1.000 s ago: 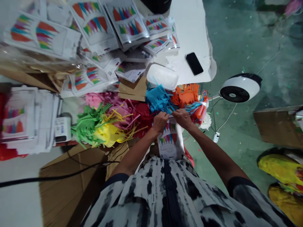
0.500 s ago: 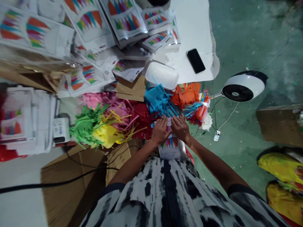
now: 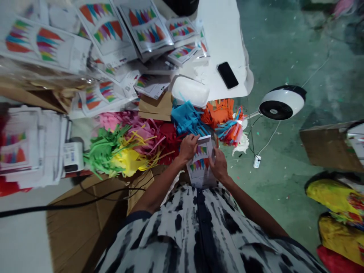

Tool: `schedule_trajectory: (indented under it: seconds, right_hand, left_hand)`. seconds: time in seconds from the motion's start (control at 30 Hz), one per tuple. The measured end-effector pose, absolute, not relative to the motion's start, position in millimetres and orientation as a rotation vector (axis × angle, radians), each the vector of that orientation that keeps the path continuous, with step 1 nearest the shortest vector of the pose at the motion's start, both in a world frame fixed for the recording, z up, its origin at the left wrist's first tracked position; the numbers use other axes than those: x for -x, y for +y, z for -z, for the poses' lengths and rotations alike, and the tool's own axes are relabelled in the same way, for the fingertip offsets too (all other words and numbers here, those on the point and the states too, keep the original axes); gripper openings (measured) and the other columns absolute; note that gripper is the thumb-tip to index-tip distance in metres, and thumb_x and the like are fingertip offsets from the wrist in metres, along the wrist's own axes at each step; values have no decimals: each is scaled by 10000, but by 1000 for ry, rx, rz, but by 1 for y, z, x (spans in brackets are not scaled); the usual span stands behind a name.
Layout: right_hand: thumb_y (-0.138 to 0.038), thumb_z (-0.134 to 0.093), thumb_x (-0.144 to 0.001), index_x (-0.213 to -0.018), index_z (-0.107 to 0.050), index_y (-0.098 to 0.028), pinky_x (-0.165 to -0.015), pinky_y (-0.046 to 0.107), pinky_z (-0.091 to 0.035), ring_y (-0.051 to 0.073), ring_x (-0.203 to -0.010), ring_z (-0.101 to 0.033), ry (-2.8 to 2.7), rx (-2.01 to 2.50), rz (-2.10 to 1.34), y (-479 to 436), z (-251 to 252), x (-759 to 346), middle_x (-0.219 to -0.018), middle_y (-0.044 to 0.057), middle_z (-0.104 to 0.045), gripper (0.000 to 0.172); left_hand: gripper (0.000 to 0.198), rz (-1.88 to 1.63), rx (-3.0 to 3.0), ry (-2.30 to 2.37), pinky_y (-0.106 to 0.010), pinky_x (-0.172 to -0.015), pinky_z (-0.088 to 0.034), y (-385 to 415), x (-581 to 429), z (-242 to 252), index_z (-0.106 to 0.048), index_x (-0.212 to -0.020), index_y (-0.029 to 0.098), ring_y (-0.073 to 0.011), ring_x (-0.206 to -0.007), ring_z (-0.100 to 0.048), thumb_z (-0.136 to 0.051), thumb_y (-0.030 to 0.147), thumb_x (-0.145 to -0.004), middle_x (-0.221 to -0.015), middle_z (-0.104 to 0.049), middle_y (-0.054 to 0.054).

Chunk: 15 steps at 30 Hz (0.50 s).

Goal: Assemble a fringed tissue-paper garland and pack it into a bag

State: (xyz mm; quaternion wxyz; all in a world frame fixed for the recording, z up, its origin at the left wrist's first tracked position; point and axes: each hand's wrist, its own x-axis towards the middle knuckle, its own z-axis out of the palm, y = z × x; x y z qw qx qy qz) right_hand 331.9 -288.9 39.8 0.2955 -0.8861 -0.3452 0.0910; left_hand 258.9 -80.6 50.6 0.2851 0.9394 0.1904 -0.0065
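In front of my body is a flat packet printed with rows of coloured tassels, its white top edge raised towards the table. My left hand grips its upper left corner with bent fingers. Along the right edge, my right hand holds the packet, thumb side inward. Just beyond the hands lie cut-paper tassels: blue, dark red, orange and a mixed bundle tied with white.
Green, yellow and pink tassels lie to the left. Similar packets are heaped at the back left. A white tub, a phone and a black-and-white fan stand beyond. A cardboard box is below left.
My hands were lying flat with fingers stretched over the packet's top. Now they have moved apart to its sides and grip it, and its top edge is lifted.
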Motion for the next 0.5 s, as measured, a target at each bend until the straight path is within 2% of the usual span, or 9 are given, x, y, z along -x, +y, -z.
schedule_trajectory:
  seconds: [0.07,0.13,0.23,0.33,0.43,0.5]
  right_hand:
    - [-368,-554,-967,-1454,-543,-168,-1088,574,-492,334,-1259,-598,-796,2297,-346,-293,-37,-322,-1370,207,-648,526]
    - [-407,-635,-908,-1371,-603,-173,-1049,555,-513,320,-1154,-640,-598,2162,-474,-290,-39,-323,-1304,190,-683,519]
    - [-491,-700,-840,-1112,-691,-190,-919,475,-569,262,-924,-676,-362,1934,-622,-278,-51,-335,-1042,101,-747,405]
    - [-579,-662,-859,-957,-676,-211,-805,387,-590,223,-837,-683,-333,1824,-657,-266,-69,-348,-891,39,-737,381]
    - [-610,-620,-887,-1007,-666,-215,-752,363,-596,219,-824,-698,-325,1765,-640,-259,-88,-355,-905,42,-745,416]
    - [-596,-603,-903,-1016,-670,-206,-737,378,-599,234,-820,-701,-351,1781,-631,-255,-102,-357,-910,61,-748,411]
  left_hand:
    - [367,32,-2421,501,-330,-878,-531,-72,-262,-59,-695,-1317,228,-238,-1054,-674,-517,196,-999,-1189,-683,-108]
    - [330,-4,-2342,500,-313,-855,-533,-65,-263,-68,-730,-1242,237,-220,-1018,-687,-510,187,-1001,-1157,-687,-92]
    - [376,-231,-2299,637,-383,-1025,-502,-57,-263,-80,-691,-1324,235,-264,-1178,-645,-569,179,-972,-1236,-682,-111]
    - [565,-520,-2024,926,-426,-1104,-472,-50,-261,-88,-590,-1438,215,-284,-1266,-601,-733,268,-894,-1362,-636,-146]
    - [732,-501,-1507,1012,-359,-942,-554,-46,-251,-91,-563,-1429,171,-242,-1100,-675,-834,430,-800,-1295,-671,-155]
    - [663,-359,-1291,907,-302,-814,-554,-47,-242,-94,-658,-1283,144,-202,-929,-689,-825,536,-775,-1123,-728,-118]
